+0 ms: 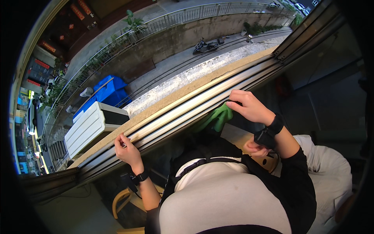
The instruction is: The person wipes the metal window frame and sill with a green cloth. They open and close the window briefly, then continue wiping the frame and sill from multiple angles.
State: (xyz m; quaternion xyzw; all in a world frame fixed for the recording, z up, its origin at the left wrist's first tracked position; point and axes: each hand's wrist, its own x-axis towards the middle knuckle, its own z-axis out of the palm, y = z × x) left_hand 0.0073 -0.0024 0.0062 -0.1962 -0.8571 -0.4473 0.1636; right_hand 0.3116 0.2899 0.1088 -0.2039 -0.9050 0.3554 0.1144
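Observation:
My right hand (252,108) pinches the top of a crumpled green cloth (216,118), which hangs down on the inner side of the window sill. The fingers bend over near the innermost rail of the sliding window track (183,108). My left hand (127,153) is at the lower left part of the same track, its fingertips pressed together over the rails. Whatever lies between them, if anything, is too small to name. Dark bands with small devices circle both wrists. Below the right wrist, a patch of bare skin (254,148) shows, partly hidden by the wrist device.
Outside the sill stand a white air-conditioner unit (86,128) and a blue tarp (106,91). Beyond are a scooter (208,46) on a lane and a railing (187,15). Inside, a wooden chair (121,198) is at lower left and pale bedding (329,171) at right.

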